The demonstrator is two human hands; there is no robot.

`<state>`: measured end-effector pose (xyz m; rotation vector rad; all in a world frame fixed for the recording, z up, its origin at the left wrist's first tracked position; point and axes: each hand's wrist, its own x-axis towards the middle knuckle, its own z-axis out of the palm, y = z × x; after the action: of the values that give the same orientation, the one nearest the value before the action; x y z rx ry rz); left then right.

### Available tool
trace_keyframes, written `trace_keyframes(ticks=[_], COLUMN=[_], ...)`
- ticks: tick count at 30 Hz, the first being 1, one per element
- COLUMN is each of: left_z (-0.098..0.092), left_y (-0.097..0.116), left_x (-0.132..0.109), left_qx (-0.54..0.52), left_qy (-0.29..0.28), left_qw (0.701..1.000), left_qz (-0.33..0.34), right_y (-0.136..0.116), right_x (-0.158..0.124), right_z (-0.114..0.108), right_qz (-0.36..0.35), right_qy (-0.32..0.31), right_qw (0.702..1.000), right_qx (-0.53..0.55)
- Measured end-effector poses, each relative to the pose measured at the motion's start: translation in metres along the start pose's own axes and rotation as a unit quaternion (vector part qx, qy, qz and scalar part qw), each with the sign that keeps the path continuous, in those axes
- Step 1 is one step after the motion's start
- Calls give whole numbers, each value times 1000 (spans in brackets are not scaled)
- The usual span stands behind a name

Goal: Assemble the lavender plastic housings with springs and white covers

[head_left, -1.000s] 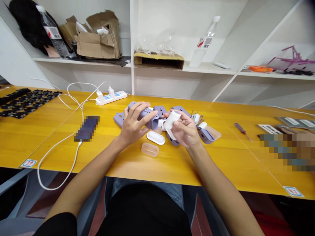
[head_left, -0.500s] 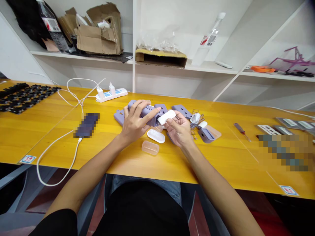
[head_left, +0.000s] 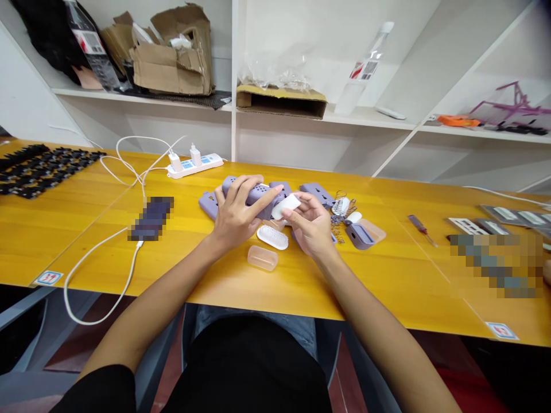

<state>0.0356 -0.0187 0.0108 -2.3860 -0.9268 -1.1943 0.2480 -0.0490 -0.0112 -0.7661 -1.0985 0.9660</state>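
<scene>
My left hand (head_left: pixel 236 213) is wrapped over a purple perforated plastic housing (head_left: pixel 257 196) on the yellow table (head_left: pixel 275 275). My right hand (head_left: pixel 310 225) pinches a white oblong plastic part (head_left: pixel 286 206) and holds its end against the open side of that housing. Just below my hands lie a white bristled insert (head_left: pixel 272 237) and a clear oblong cap (head_left: pixel 262 258). More purple shells (head_left: pixel 317 194) lie behind. Another purple piece (head_left: pixel 360 235) sits to the right, next to a small pile of metal springs (head_left: pixel 343 205).
A white power strip (head_left: pixel 194 166) with cables trails left to a blurred dark device (head_left: pixel 151 218). Black parts (head_left: pixel 38 170) cover the far left. A small screwdriver (head_left: pixel 422 229) and flat grey pieces (head_left: pixel 516 218) lie right. Shelves behind hold cardboard boxes (head_left: pixel 172 63) and bottles.
My right hand lowered the white part from an upright hold and brought it left against the purple housing. My left hand stayed on the housing.
</scene>
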Motion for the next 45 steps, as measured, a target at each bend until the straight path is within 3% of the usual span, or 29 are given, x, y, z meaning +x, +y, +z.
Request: trace_keyframes(ticks=[13,25,45], left_z=[1,6,6], left_y=[1,-2,2], left_x=[0,-4,-6], left_qx=[-13,16,30], left_qy=[-40,-77,-129], left_qw=[999,997,991], left_qz=[-7,-4,-18], right_y=[5,11,6], right_x=[-1,-7,-4], right_z=[0,-3,-12], right_qz=[-73,-87,-125], right_qy=[-30,-88,-136], right_qw=[989,965,930], right_qx=[-126,-231,-316])
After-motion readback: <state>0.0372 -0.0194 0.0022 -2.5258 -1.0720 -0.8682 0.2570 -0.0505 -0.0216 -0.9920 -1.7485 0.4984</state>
